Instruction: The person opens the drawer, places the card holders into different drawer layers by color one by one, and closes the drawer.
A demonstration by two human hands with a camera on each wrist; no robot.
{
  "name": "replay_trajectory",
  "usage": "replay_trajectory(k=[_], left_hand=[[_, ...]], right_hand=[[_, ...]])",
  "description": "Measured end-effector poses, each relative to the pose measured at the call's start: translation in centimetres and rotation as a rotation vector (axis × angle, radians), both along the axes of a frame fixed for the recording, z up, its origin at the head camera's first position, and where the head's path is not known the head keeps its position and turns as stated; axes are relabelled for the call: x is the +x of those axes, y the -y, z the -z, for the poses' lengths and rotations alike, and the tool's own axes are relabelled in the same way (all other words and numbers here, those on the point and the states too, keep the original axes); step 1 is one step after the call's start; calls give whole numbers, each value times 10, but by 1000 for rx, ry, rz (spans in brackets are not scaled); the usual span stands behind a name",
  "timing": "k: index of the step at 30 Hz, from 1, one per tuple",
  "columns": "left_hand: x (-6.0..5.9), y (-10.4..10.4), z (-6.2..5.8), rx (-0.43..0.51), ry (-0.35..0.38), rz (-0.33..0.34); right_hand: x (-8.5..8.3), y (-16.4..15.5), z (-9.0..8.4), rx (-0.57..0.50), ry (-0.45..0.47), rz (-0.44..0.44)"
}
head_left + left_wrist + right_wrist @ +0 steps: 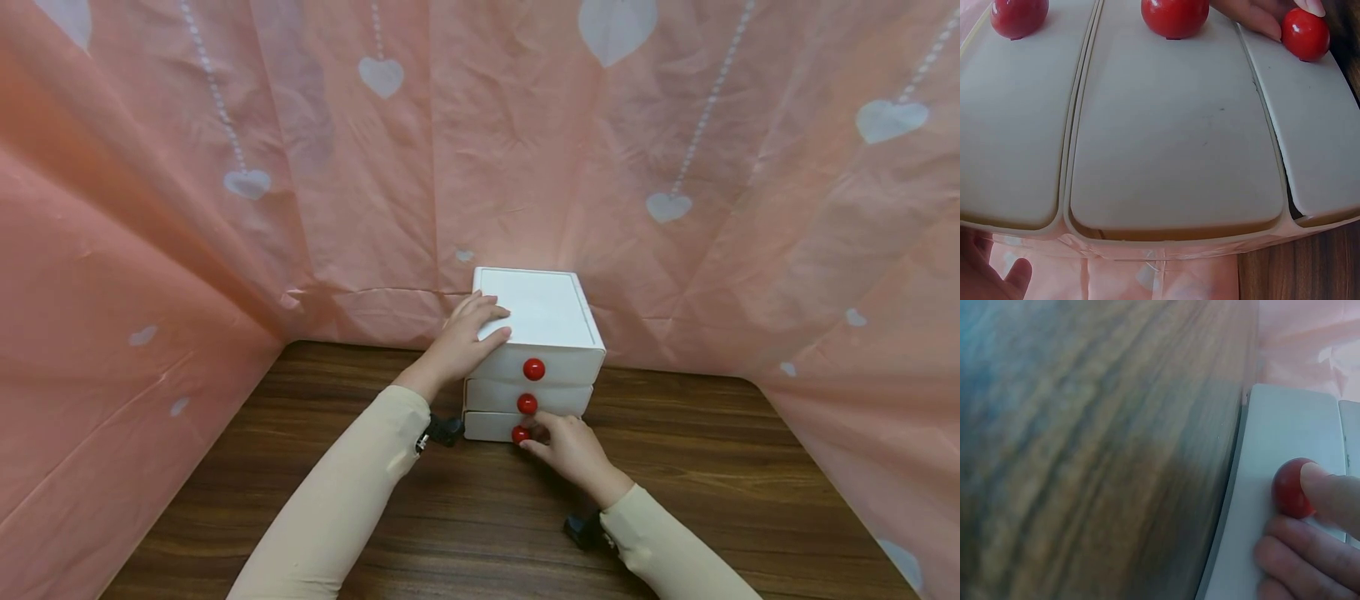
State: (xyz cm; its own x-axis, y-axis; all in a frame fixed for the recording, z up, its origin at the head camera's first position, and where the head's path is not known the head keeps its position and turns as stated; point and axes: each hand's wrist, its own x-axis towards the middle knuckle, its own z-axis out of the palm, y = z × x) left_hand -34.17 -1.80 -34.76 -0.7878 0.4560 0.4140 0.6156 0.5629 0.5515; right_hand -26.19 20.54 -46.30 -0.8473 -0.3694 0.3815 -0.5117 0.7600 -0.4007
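A small white cabinet (536,304) with three stacked drawers stands on the table, each drawer fronted by a round red knob. My left hand (459,340) rests on the cabinet's top left edge, fingers extended over the lid. Low at the front, my right hand (576,450) pinches the bottom drawer's knob (1286,489) between thumb and fingers. That bottom drawer (1319,119) looks slightly out of line with its frame in the left wrist view. Above it, the middle knob (527,403) and top knob (534,369) are untouched.
The cabinet sits near the back of a dark wood-grain table (675,467). A pink curtain (510,167) with pale hearts hangs behind it and along both sides. Black wrist cameras sit under both beige sleeves (341,492).
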Motion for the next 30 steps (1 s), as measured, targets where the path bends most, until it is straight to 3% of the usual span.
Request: replay_trajectory(k=[30], left_hand=[[2, -1, -2, 5, 2, 24]], right_hand=[[1, 1, -1, 13, -4, 65]])
